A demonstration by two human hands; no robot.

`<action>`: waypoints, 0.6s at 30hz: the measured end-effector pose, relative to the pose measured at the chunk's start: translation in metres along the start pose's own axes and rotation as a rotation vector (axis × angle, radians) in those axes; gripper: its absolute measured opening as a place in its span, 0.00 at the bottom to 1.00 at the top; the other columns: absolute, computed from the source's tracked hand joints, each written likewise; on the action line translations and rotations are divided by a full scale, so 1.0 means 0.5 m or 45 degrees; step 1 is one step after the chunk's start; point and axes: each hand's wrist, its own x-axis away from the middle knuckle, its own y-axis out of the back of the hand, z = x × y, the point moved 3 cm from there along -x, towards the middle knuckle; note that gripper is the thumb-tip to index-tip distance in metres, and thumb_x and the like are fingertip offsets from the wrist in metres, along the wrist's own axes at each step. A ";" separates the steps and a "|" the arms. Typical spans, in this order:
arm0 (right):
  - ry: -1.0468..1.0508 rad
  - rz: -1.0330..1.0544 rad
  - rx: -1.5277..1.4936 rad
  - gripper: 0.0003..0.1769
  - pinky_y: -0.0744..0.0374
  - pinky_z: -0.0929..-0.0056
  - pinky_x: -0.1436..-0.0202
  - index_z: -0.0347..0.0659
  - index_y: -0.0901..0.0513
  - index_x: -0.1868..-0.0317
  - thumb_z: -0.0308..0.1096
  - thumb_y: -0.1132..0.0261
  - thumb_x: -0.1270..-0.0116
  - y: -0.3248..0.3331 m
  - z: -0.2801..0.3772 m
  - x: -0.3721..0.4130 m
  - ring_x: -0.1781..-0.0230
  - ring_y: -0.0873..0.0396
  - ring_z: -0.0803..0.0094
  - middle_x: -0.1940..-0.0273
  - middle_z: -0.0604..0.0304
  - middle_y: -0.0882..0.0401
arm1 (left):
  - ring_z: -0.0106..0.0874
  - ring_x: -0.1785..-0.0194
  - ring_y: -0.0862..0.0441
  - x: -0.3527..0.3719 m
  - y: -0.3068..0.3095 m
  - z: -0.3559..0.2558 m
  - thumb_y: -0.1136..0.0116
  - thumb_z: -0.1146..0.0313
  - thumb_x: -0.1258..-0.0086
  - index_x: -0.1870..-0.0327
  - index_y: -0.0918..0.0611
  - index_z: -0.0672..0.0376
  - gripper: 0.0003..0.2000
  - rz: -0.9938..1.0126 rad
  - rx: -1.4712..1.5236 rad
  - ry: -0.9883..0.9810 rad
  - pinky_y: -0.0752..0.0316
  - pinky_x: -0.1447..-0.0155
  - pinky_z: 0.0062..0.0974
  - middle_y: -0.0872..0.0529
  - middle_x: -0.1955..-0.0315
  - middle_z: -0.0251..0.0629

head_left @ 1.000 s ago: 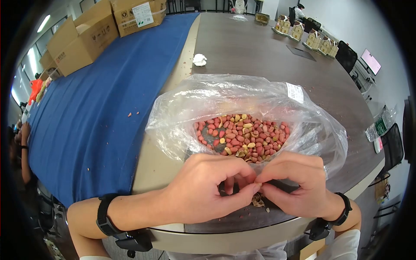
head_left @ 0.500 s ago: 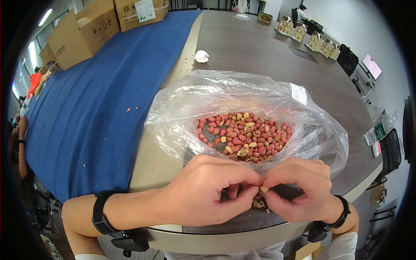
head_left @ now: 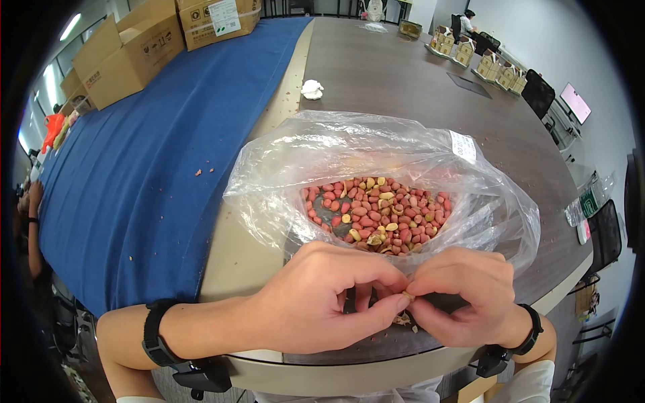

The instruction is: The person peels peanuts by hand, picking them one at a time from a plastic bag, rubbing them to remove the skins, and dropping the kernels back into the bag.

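Note:
Just in front of the clear plastic bag (head_left: 349,144), my left hand (head_left: 322,295) and my right hand (head_left: 467,295) meet fingertip to fingertip. Both are closed in a pinch on a small pale peanut (head_left: 408,294), mostly covered by the fingers. Inside the bag's wide opening lies a heap of peanuts (head_left: 403,218), mostly red-skinned with some yellow, peeled ones among them. Bits of dry peanut skin or shell (head_left: 402,319) lie on the table beneath my fingertips, partly hidden by the hands.
A blue cloth (head_left: 154,174) covers the table's left side, with cardboard boxes (head_left: 127,57) at its far end. A crumpled white tissue (head_left: 312,89) lies beyond the bag. Small model houses (head_left: 465,50) line the far right, and a plastic bottle (head_left: 588,201) is at the right edge.
The peanut has turned between my fingertips and shows less now; my left thumb has shifted slightly up and right over it. The bag and heap look the same.

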 end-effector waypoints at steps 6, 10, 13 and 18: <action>-0.032 0.021 0.027 0.13 0.22 0.75 0.77 0.39 0.15 0.67 0.18 0.26 0.54 -0.002 0.007 -0.001 0.78 0.19 0.68 0.72 0.60 0.17 | 0.13 0.73 0.20 0.001 -0.005 0.004 0.31 0.74 0.33 0.57 0.13 0.62 0.06 0.059 0.167 0.146 0.28 0.73 0.14 0.12 0.72 0.29; -0.033 0.030 -0.013 0.13 0.21 0.75 0.77 0.40 0.14 0.66 0.18 0.26 0.54 0.000 0.005 -0.001 0.78 0.18 0.68 0.71 0.60 0.16 | 0.13 0.72 0.19 0.004 -0.005 0.004 0.31 0.74 0.32 0.57 0.13 0.62 0.06 0.076 0.255 0.231 0.28 0.72 0.13 0.12 0.71 0.29; -0.015 0.026 -0.041 0.12 0.21 0.75 0.76 0.39 0.14 0.66 0.18 0.26 0.53 0.004 0.006 -0.001 0.78 0.17 0.69 0.70 0.60 0.16 | 0.14 0.71 0.19 0.005 -0.004 0.006 0.31 0.74 0.32 0.56 0.12 0.62 0.06 0.100 0.266 0.237 0.28 0.71 0.14 0.12 0.70 0.30; -0.056 -0.002 -0.095 0.12 0.21 0.76 0.75 0.38 0.13 0.65 0.18 0.26 0.52 0.005 0.003 0.001 0.77 0.17 0.69 0.70 0.59 0.15 | 0.14 0.70 0.19 0.005 -0.001 0.005 0.31 0.74 0.32 0.54 0.12 0.62 0.08 0.109 0.223 0.214 0.28 0.71 0.14 0.11 0.68 0.31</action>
